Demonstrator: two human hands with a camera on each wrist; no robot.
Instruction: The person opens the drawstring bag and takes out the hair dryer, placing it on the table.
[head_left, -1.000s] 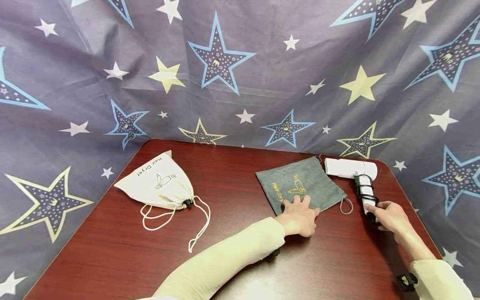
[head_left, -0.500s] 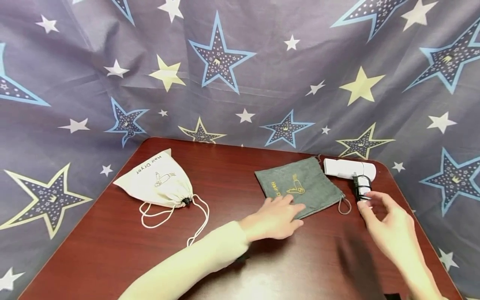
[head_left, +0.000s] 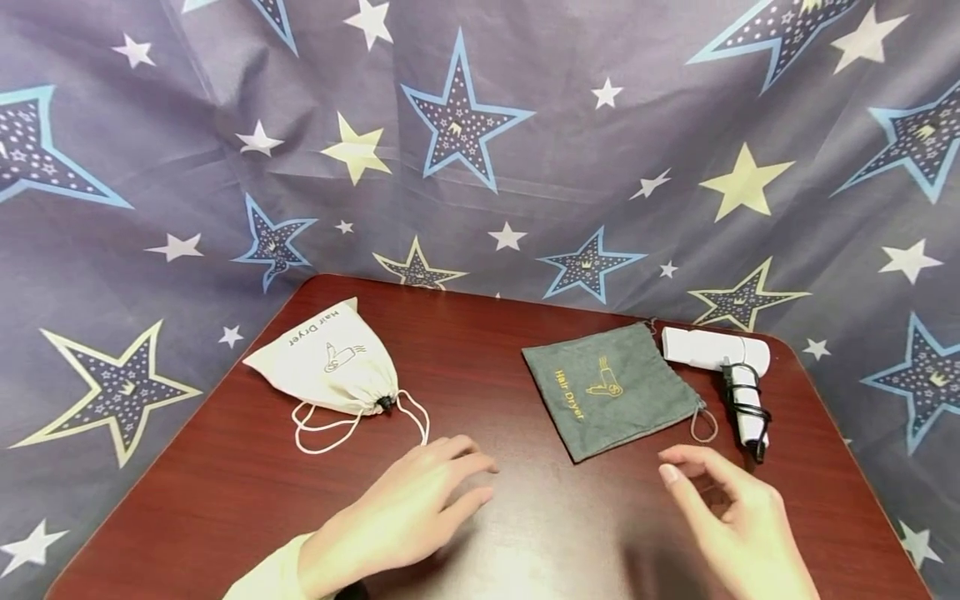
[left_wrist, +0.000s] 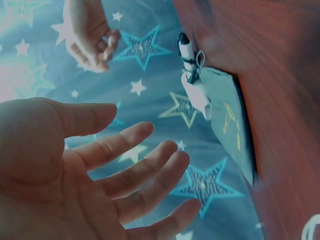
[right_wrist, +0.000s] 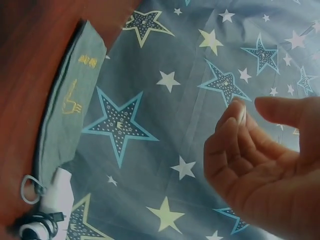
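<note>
My left hand (head_left: 408, 504) hovers above the front middle of the table with its fingers spread and nothing in them. To its upper left lies a cream drawstring bag (head_left: 330, 358) printed "Hair Dryer". On the right, my right hand (head_left: 738, 517) is raised with fingers loosely bent and a gap between thumb and forefinger. Nearest to it is a white hair dryer (head_left: 712, 350), its black cord (head_left: 748, 408) wound round the handle. Left of the dryer a grey drawstring bag (head_left: 611, 387) lies flat; the right wrist view also catches this grey bag (right_wrist: 70, 107) edge-on.
The dark red wooden table (head_left: 457, 367) has rounded back corners. A grey-purple star-patterned cloth (head_left: 540, 150) hangs behind it and along both sides. White cords (head_left: 326, 446) from the cream bag trail over the tabletop towards my left hand.
My right hand has let go of the hair dryer's handle and drawn back towards the front. My left hand has left the grey bag and moved left and nearer.
</note>
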